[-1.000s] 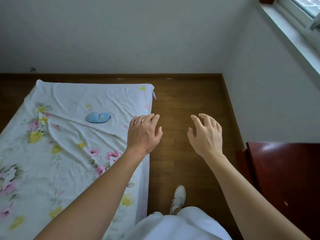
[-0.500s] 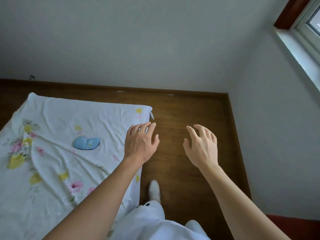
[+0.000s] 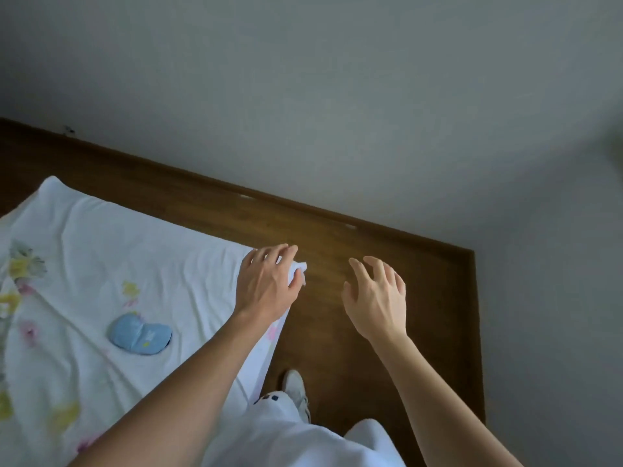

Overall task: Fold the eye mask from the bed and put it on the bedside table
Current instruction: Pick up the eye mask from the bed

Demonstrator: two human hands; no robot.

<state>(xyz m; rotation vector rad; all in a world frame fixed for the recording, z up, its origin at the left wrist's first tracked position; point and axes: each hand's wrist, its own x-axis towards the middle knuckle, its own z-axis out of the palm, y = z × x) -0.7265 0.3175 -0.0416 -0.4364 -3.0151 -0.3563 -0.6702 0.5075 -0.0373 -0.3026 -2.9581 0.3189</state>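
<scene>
Across the left half of the view spreads the bed (image 3: 101, 264), dressed in a white floral sheet (image 3: 67, 365) that lies rumpled, with long creases running toward its near edge; to its right is bare wooden floor (image 3: 387, 332), bounded by grey walls (image 3: 337, 96), and the bedside table is not in view. Below, the person's white trousers (image 3: 286, 443) and one white shoe (image 3: 296, 389) stand close against the bed's side. Both arms reach forward: the left hand (image 3: 266, 284) hovers over the bed's far corner with fingers loosely spread and nothing in its grip, and the right hand (image 3: 377, 298) hangs over the floor, likewise spread open with an empty grip. Smallest of all, the light blue eye mask (image 3: 140, 334) lies flat on the sheet, just left of the left forearm and nearer the person than either hand, untouched. It looks padded, soft and very light, so it should bend readily across its narrow middle and will probably not hold a fold unless pinched. Taking it at the two rounded ends, one hand to each, seems the sound way to bring the halves together; any strap is not visible and may trail underneath, and the loose sheet could lift with it.
</scene>
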